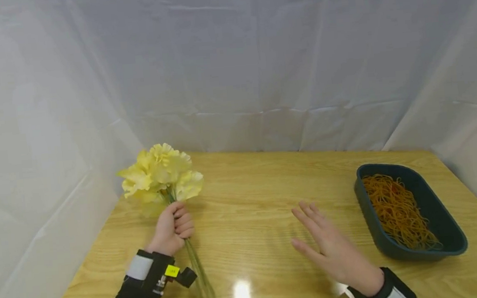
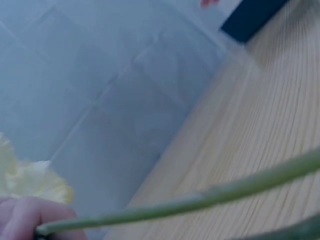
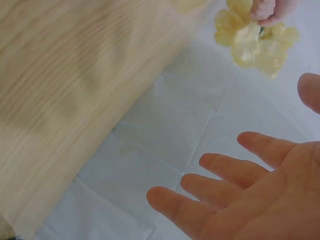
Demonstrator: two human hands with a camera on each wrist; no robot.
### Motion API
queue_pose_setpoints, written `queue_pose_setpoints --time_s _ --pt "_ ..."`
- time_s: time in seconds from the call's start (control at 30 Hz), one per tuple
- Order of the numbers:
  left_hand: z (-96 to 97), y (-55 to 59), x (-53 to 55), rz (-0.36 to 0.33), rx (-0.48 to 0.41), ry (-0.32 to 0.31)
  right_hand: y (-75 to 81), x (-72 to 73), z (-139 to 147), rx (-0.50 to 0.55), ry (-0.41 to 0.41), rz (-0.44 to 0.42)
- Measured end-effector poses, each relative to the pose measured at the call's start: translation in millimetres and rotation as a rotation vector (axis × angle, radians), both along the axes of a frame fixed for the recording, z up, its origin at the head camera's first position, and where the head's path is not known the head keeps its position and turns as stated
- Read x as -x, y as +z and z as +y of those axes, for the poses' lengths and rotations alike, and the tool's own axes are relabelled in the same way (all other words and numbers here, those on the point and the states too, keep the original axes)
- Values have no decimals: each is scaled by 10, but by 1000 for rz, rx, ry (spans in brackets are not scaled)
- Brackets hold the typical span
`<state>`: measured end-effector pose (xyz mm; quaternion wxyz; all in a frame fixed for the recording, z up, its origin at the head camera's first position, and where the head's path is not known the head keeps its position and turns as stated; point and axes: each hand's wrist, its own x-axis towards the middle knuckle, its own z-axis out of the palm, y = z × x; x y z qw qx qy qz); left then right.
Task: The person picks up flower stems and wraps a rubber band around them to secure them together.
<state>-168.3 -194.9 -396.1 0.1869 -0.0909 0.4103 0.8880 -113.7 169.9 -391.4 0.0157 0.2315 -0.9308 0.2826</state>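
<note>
A bunch of yellow flowers (image 1: 161, 170) is held in my left hand (image 1: 176, 228), its fingers curled round the green stems (image 1: 199, 271) just beneath the blooms. The stems trail down past the wrist toward the near side of the table, and one crosses the left wrist view as a thick green stem (image 2: 200, 200). My right hand (image 1: 329, 245) is over the table between the flowers and the bin, fingers spread and nothing in it. In the right wrist view its fingers (image 3: 225, 170) are extended, with the flowers (image 3: 255, 42) beyond them.
On the right of the wooden table (image 1: 260, 204) stands a dark teal bin (image 1: 440, 216) holding a heap of orange-brown rubber bands (image 1: 399, 213). White sheeting (image 1: 232, 74) hangs behind the table and along both sides.
</note>
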Motion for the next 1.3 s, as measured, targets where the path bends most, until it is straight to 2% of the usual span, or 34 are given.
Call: queue_pose_setpoints --time_s 0.17,0.33,0.57,0.7,0.8,1.0,1.13,1.3 --pt "382 53 -102 43 -82 39 -13 -40 -102 87 47 -126" --pt "717 128 -187 126 -136 -8 4 -90 -263 193 129 -296" --pt "1153 250 -270 103 -212 29 -36 -130 -444 498 289 -624" --pt "1292 293 -291 116 -230 39 -79 -150 -502 693 357 -799" --pt "1372 306 -301 120 -249 11 -97 -163 -540 820 381 -918" --pt "1459 303 -322 104 -253 -63 -99 -191 -575 930 406 -1002" --pt "1441 303 -308 105 -241 -108 -98 -212 -570 977 441 -1045" --pt "1381 310 -283 98 -288 -171 -111 -217 -568 1019 512 -1055"
